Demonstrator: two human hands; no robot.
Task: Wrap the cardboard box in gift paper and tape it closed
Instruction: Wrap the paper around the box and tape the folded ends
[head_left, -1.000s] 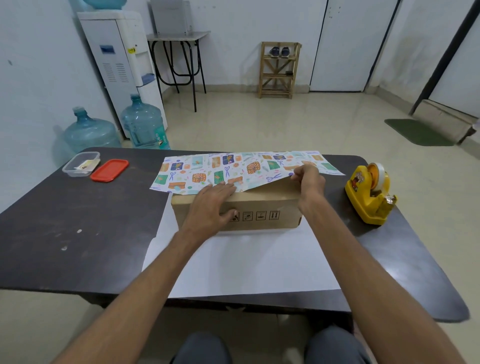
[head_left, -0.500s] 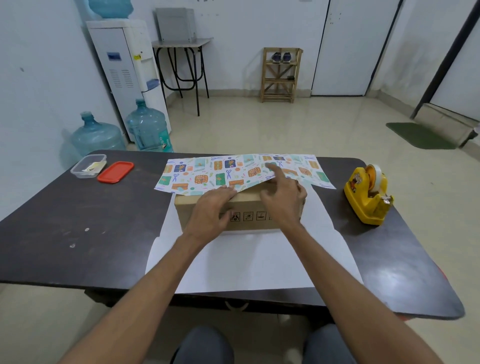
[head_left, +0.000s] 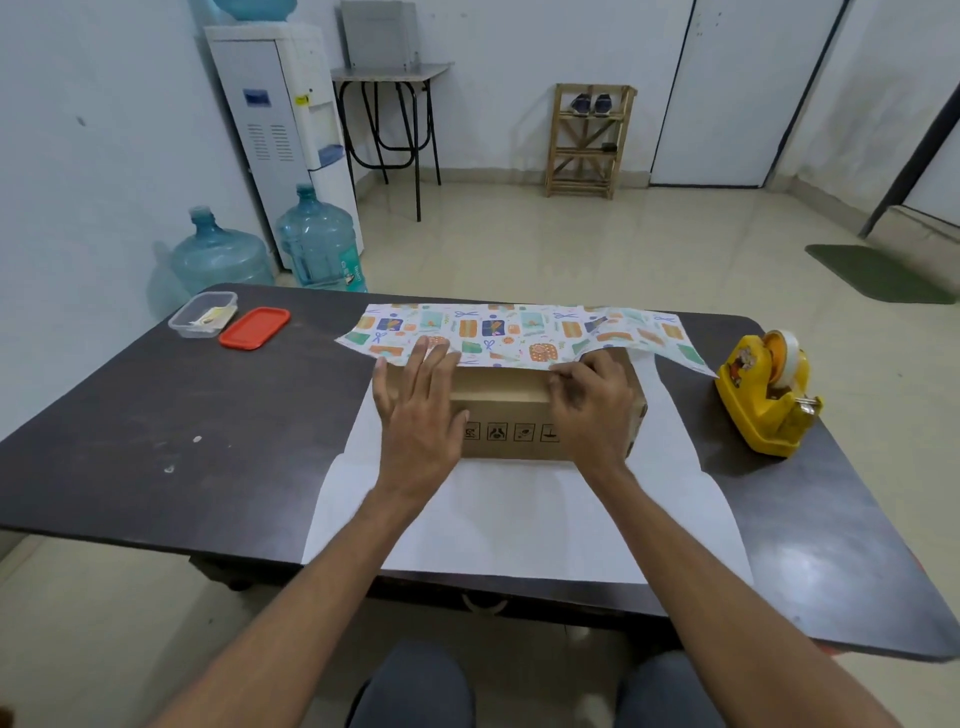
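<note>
A brown cardboard box (head_left: 506, 415) lies on the gift paper (head_left: 519, 519), whose white underside faces up on the dark table (head_left: 182, 441). The paper's far flap, printed side up (head_left: 498, 335), is folded over the box's top. My left hand (head_left: 418, 410) lies flat with fingers spread on the box's left end, fingertips on the flap's edge. My right hand (head_left: 592, 402) rests on the box's right part, with its fingers pinching the flap's near edge.
A yellow tape dispenser (head_left: 766, 397) stands at the table's right edge. A clear plastic tub (head_left: 202, 314) and its red lid (head_left: 254, 327) sit at the far left corner. Water bottles (head_left: 319, 244) and a dispenser stand on the floor behind.
My right hand has moved from the box's right corner inward along the flap's edge. My left hand has slid a little forward onto the flap. The flap lies flatter on the box.
</note>
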